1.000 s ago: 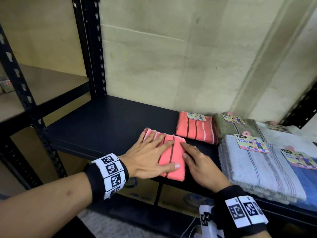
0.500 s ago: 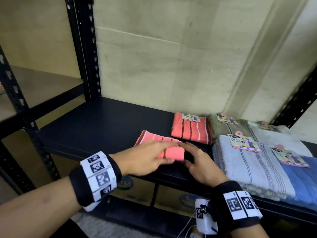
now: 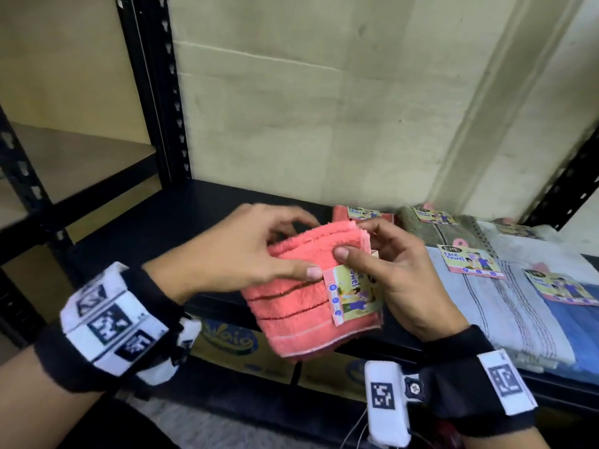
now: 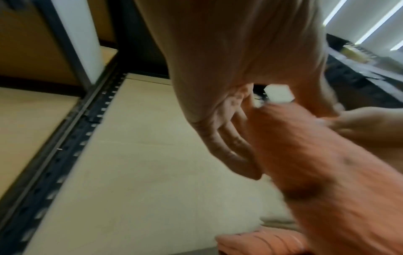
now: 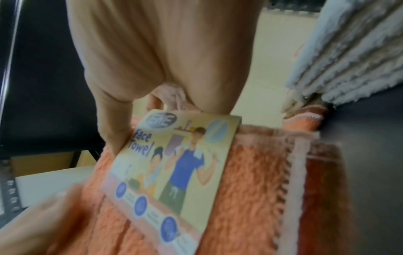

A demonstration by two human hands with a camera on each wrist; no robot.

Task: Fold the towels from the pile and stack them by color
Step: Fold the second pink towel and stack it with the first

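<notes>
A card tag [image 5: 174, 174] on the folded coral towel [image 3: 301, 303] reads "ENE" in an oval badge and "Face Towel" below it, over a drawing of two people and three blue round marks along a pink strip (the small print by those marks is too blurred to read). The same tags lie on the towels on the black shelf [image 3: 181, 215]: one on the grey striped towel [image 3: 505, 306] reads "ENE Face Towel". A cardboard box [image 3: 233, 341] under the shelf shows part of a blue logo, unreadable.

The coral towel is held in the air in front of the shelf edge, tilted, with dark stripes across its lower half. The left hand [image 3: 240, 251] grips its left side, thumb on the front face and fingers curled over the top edge. The right hand [image 3: 392, 273] pinches its right side, thumb on the front just above the tag and fingers behind.

The right wrist view alone shows the tag's full drawing and the towel's pale border band. The left wrist view shows another folded coral towel [image 4: 261, 241] lying on the shelf below, and the left fingers [image 4: 231, 151] against the pile.
</notes>
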